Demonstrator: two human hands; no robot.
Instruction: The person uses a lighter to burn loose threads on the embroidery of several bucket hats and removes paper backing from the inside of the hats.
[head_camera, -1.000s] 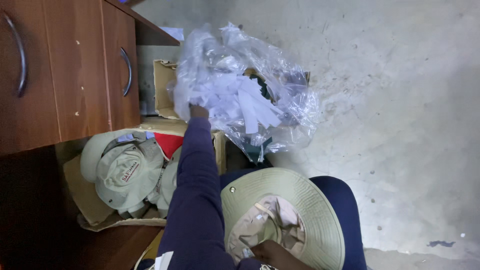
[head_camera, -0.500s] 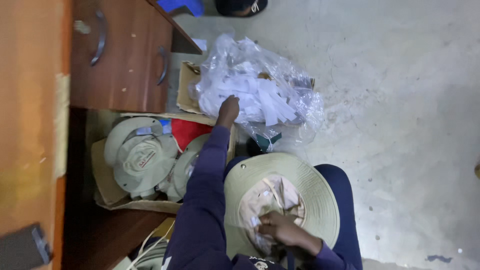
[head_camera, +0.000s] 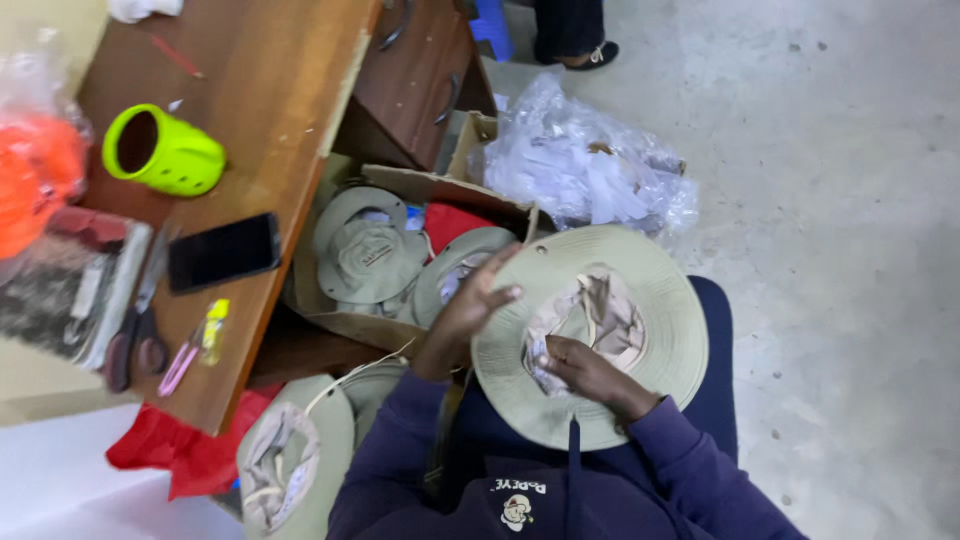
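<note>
Your left hand (head_camera: 478, 300) – fingers spread wide – steadies the beige wide-brimmed fabric hat (head_camera: 655, 300) on your lap; your right hand (head_camera: 590, 368) fingers pinch its crumpled paper stuffing (head_camera: 592, 315).

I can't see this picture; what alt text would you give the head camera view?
A person in a navy sweatshirt holds an upturned beige wide-brimmed fabric hat on their lap, left hand at its brim, right hand in its paper-stuffed crown. A cardboard box of similar hats sits beside a brown wooden desk.
</note>
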